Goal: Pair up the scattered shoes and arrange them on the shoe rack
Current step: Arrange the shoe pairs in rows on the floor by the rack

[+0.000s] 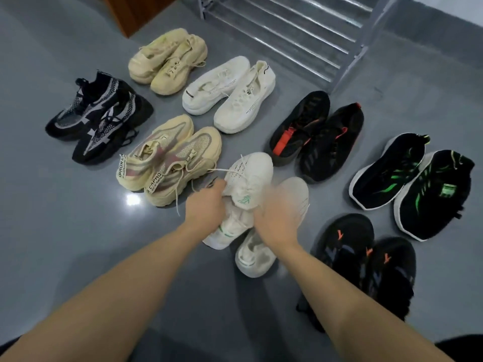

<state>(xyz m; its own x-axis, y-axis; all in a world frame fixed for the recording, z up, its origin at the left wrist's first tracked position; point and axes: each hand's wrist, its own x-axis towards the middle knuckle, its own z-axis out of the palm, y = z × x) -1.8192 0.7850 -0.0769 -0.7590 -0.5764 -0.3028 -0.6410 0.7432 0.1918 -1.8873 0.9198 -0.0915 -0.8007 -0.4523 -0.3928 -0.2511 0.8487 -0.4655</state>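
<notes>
Both hands closed on white shoes mid-floor, left hand [206,205] on one shoe [248,178], right hand [277,220] on its mate [295,194], toes toward 1 o'clock, rack [287,35] at 12.

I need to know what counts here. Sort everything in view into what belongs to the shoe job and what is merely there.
Part of the job:
- white shoes with green marks, under both hands
- left hand, right hand
- seven shoe pairs set side by side on the floor, e.g. beige pair, black-and-green pair
- shoe rack, holding no shoes

Just there:
- brown wooden panel
- grey floor
</notes>
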